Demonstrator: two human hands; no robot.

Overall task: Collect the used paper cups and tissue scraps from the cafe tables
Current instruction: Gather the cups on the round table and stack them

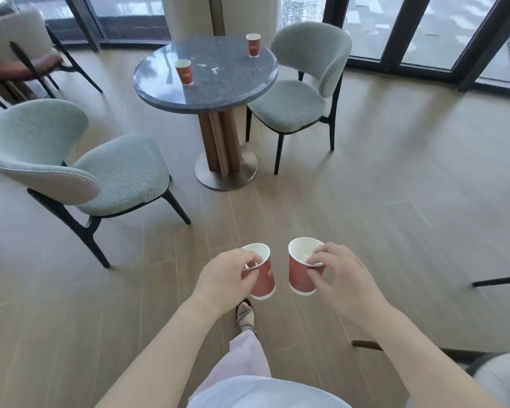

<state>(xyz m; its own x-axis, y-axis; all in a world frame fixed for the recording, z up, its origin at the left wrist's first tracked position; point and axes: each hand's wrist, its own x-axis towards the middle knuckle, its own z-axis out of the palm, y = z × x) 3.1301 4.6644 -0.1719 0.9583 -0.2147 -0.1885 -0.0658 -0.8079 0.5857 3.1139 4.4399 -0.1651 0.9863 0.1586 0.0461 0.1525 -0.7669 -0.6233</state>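
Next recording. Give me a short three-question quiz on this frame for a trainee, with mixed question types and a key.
1. True or false: the left hand holds the left cup and the right hand holds the right cup, both away from the table.
2. How many cups stand on the round table?
3. The tissue scraps lie: A) on the floor; B) on the tabletop, between the standing cups; C) on a chair seat.

Key: 1 true. 2 two: the near cup and the far cup. 3 B.
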